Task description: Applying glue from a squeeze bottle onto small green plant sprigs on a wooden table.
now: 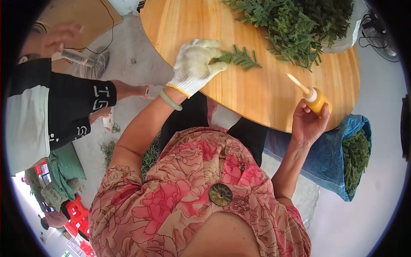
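Hands: left hand (pixel 196 66) (gloved) pinches green sprig (pixel 240 58); right hand (pixel 307 125) holds glue bottle (pixel 316 99).

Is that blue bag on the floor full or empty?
Full: the blue bag gapes open beside the round table, green sprigs piled to its mouth.

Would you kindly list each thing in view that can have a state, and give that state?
Left hand: gloved, pinching the green sprig.
Green sprig: lying flat on the round wooden table.
Right hand: bare, closed around the orange bottle.
Orange bottle: held off the table, nozzle tilted up to the left.
Blue bag: open, filled with greenery.
Pile of green branches: heaped on the table.
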